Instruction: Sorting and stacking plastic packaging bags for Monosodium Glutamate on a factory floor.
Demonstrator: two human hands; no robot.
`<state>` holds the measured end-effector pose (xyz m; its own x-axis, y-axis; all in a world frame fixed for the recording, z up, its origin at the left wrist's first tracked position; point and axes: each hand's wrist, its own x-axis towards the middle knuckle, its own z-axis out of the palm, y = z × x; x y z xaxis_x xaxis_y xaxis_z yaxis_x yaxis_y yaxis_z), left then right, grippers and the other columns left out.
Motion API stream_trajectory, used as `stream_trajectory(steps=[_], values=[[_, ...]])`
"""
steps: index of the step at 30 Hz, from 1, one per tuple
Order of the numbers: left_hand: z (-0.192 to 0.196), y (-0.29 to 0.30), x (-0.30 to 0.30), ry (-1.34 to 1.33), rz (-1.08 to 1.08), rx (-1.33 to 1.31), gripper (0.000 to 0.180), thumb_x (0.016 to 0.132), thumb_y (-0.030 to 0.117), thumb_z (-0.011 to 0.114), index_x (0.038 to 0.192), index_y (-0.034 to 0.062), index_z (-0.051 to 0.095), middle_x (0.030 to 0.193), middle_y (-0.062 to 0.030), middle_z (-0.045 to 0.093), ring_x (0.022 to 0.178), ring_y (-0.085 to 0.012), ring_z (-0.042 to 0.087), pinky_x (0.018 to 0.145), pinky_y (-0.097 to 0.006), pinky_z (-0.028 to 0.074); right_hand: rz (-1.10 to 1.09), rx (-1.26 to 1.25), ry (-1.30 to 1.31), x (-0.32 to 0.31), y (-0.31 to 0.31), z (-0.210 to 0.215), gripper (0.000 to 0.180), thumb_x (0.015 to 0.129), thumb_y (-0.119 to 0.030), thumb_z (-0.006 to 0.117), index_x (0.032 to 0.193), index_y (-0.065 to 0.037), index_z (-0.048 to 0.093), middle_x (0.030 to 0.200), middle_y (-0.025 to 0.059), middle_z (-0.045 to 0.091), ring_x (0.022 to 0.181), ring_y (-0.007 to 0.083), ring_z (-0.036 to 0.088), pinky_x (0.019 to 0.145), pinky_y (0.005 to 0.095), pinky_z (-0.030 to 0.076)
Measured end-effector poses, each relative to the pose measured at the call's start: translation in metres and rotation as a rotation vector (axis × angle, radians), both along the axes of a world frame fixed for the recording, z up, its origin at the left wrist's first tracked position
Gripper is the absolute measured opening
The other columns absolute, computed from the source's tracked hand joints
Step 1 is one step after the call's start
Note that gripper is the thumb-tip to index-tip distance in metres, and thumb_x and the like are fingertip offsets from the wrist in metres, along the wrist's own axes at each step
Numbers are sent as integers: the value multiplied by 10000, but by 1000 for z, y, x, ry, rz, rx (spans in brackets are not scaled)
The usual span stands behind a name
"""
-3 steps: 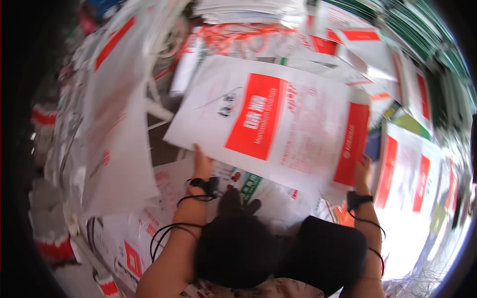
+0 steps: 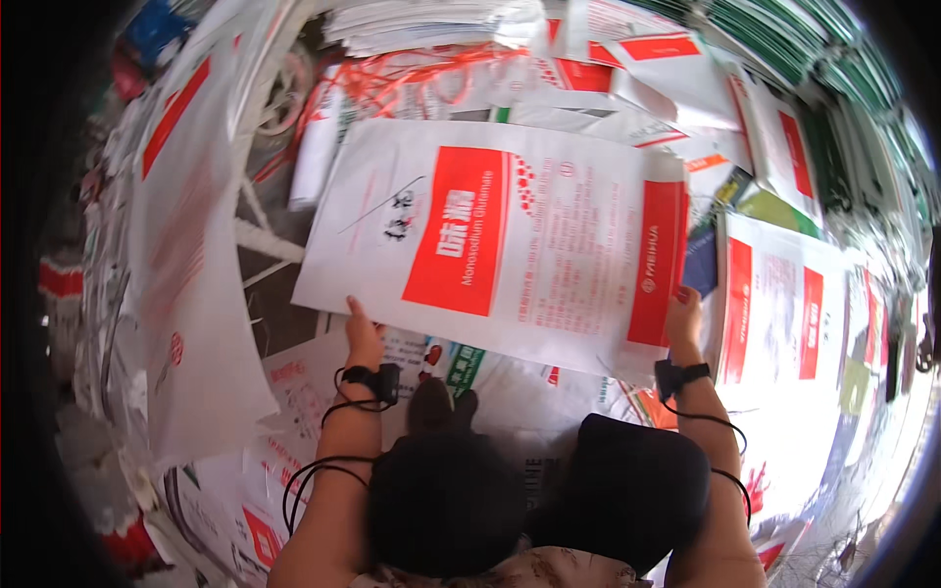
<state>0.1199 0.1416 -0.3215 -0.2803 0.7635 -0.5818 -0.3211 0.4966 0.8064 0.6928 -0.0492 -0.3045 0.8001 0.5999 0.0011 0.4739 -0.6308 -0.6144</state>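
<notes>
A large flat sack (image 2: 578,245), white with red panels and a handwritten mark, is spread in front of me, slightly tilted down toward the right. My left hand (image 2: 363,336) grips its near edge toward the left corner, thumb on top and the other fingers hidden underneath. At the right end, my right hand (image 2: 684,321) is closed on the near corner beside the red band. Each wrist carries a black strapped device with a cable. Beneath the sack lie other printed sheets or sacks, partly covered.
A white-and-red sack (image 2: 191,255) hangs or leans at the left. More flat sacks (image 2: 779,304) lie at the right. White stacks (image 2: 431,24) and green-edged stacks (image 2: 765,39) stand behind, with tangled orange strips (image 2: 431,80) nearby. My dark-clad knees (image 2: 446,500) are close below.
The whole view has shifted, so everything appears further left. The sack sits a little lower and looks flatter, with both hands still on its near edge.
</notes>
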Motion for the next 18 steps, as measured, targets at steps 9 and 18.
stream_trajectory(steps=[9, 18], values=[[18, 8, 27, 667, -193, -234, 601, 934, 564, 502, 914, -27, 607, 694, -72, 640, 514, -159, 598, 423, -294, 451, -138, -4, 26, -5, -7, -1, 261, 856, -184, 623, 1027, 14, 639, 953, 183, 690, 897, 304, 668, 800, 387, 514], [20, 0, 7, 126, 29, -8, 505, 991, 445, 439, 1219, 1, 519, 1218, -113, 548, 1100, -231, 552, 906, -353, 469, -149, 127, 172, 4, -16, -13, 200, 859, -93, 592, 1030, 1, 637, 922, 177, 689, 870, 292, 677, 775, 368, 520]])
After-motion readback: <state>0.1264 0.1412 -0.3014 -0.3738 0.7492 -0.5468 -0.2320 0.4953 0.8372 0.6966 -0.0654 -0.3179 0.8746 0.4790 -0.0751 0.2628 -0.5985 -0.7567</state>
